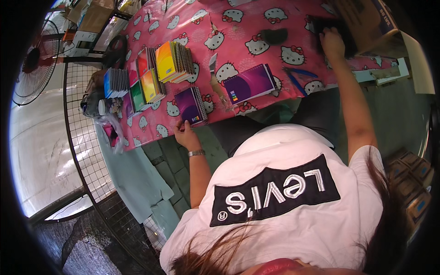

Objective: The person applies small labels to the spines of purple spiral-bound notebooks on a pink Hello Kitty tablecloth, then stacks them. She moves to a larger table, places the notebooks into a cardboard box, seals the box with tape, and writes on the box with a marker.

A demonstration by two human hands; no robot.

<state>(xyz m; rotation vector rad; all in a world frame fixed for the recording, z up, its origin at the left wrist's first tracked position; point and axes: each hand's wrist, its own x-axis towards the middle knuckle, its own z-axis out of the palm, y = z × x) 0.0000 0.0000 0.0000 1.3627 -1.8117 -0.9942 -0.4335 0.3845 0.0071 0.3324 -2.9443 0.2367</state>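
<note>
Notebook sorting seems the step: the left hand (pixel 185 135) pinches the small purple notebook (pixel 189 105), which likely calls for lifting next; the right hand (pixel 332 43) has an unclear grip.

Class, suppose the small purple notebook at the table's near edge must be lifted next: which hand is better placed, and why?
Probably the left hand: its fingers are at the lower edge of the small purple notebook, while the right hand is well away, beside the cardboard box.
</note>
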